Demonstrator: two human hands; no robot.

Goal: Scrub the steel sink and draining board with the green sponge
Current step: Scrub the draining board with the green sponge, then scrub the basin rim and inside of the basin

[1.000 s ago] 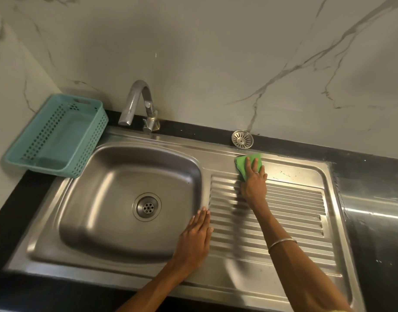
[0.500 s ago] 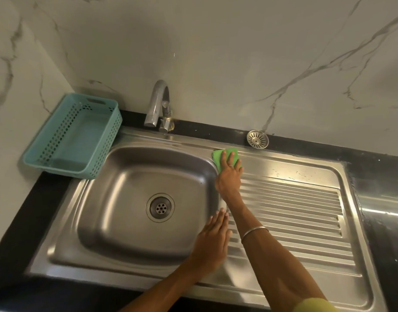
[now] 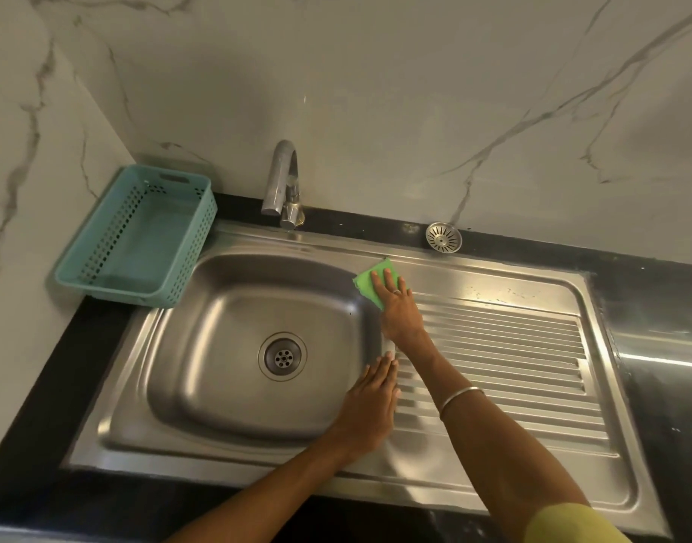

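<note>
- Head view: a soft green sponge (image 3: 369, 282) is pressed flat by the right hand (image 3: 400, 312) with straight fingers, at the back corner of the shiny steel sink (image 3: 234, 346), beside the ridged draining board (image 3: 505, 358).
- The left hand (image 3: 371, 401) is laid flat, holding nothing, on the steel between bowl and ridges.
- A holey teal basket (image 3: 101, 244) is set on the black counter (image 3: 650, 307), under grey-veined marble walls (image 3: 375, 92).

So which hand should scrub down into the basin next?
Right, probably. The right hand already presses the green sponge flat at the basin's back right rim, while the left hand rests flat and empty on the divider.
</note>
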